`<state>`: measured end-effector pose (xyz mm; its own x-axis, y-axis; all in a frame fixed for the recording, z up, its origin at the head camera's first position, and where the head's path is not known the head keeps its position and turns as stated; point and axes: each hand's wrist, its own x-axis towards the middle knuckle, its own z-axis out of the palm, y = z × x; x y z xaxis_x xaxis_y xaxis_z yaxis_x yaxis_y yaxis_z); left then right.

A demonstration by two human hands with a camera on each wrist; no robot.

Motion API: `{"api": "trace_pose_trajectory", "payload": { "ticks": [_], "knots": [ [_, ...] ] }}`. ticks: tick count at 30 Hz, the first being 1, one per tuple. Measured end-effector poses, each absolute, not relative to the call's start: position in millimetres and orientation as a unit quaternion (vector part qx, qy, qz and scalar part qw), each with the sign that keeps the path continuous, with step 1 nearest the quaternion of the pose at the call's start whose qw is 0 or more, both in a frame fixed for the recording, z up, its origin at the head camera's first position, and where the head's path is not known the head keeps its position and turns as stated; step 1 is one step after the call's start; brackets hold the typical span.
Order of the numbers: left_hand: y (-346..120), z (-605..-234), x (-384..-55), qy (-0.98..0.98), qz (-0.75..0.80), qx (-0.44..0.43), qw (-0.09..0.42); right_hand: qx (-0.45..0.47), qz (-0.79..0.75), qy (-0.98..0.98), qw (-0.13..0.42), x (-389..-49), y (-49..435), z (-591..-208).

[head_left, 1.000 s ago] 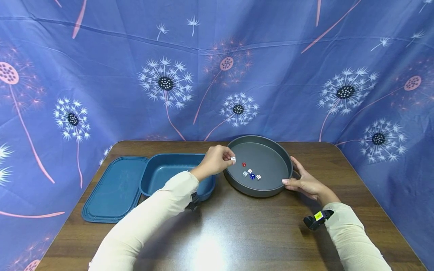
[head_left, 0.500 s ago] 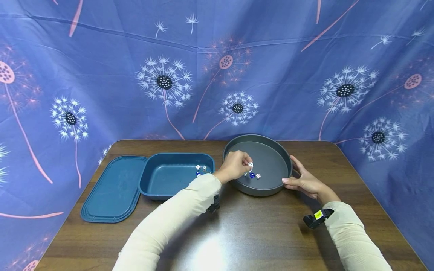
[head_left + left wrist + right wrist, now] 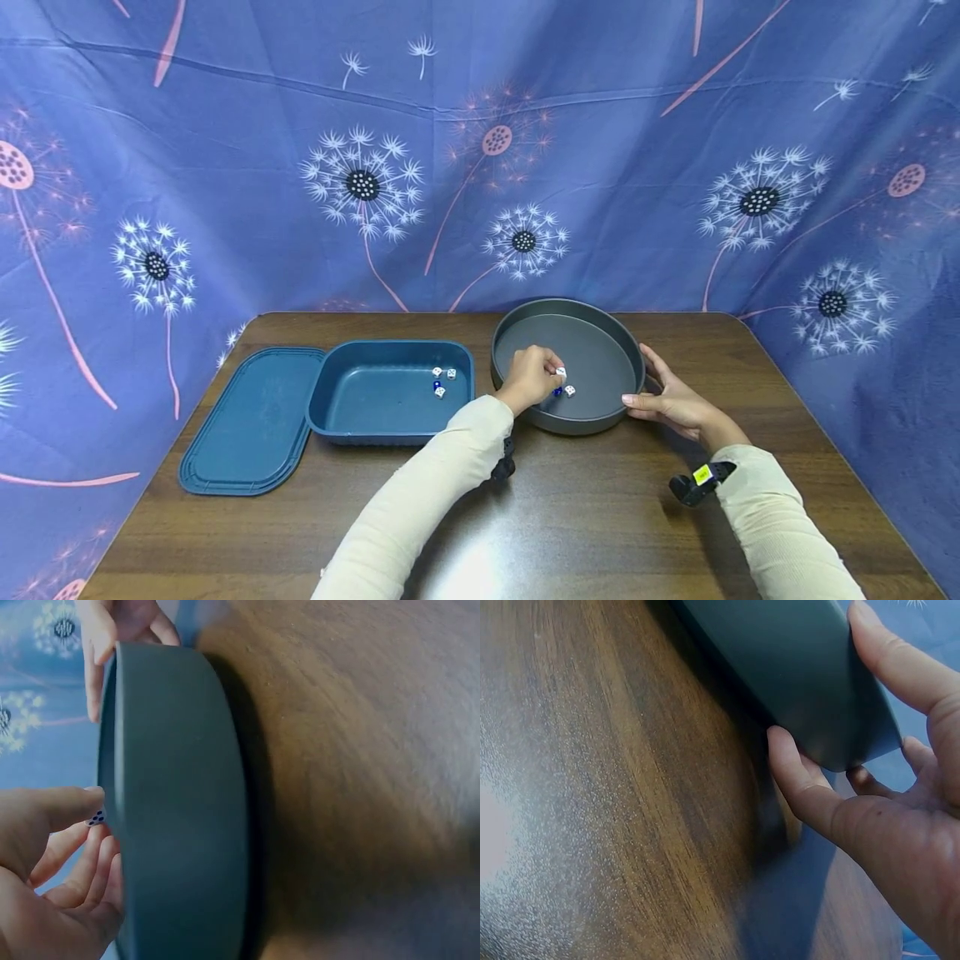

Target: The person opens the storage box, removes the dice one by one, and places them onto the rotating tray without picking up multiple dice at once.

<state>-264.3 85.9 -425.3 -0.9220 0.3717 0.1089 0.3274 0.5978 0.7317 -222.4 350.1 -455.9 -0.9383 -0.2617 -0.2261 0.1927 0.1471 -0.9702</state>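
Note:
My left hand (image 3: 531, 375) is over the left half of a round dark grey pan (image 3: 600, 329), pinching a white die (image 3: 560, 372) between thumb and fingers. Black dots mark the same die (image 3: 96, 818) in the left wrist view. On the pan floor a white die (image 3: 570, 391) with dots lies beside a blue die (image 3: 557, 392), partly covered by the fingers. My right hand (image 3: 671, 402) holds the pan's right side, its thumb at the near wall and the other fingers farther round. In the right wrist view, this hand (image 3: 900, 795) has fingertips at the pan's lower edge.
Left of the pan stands a blue rectangular box (image 3: 360, 433) with several dice, white ones (image 3: 452, 374) and a blue one (image 3: 437, 385), near its right end. A flat blue lid (image 3: 251, 425) lies left of it. Behind the wooden table (image 3: 585, 517) hangs a patterned blue cloth (image 3: 600, 167).
My left hand has moved right, from the pan's left rim to over its inside, still pinching a white die. It has uncovered the dice in the box. My right hand has stayed put.

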Motion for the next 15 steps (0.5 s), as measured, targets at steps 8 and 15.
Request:
{"api": "trace_pose_trajectory", "payload": {
  "ticks": [8, 15],
  "knots": [
    [95, -441, -267, 0.892, 0.420, 0.169, 0.010, -0.020, -0.658, 0.732, 0.175, -222, 350, -457],
    [102, -445, -266, 0.907, 0.387, 0.165, -0.015, -0.020, -0.659, 0.731, 0.174, -223, 350, -456]
  ]
}}
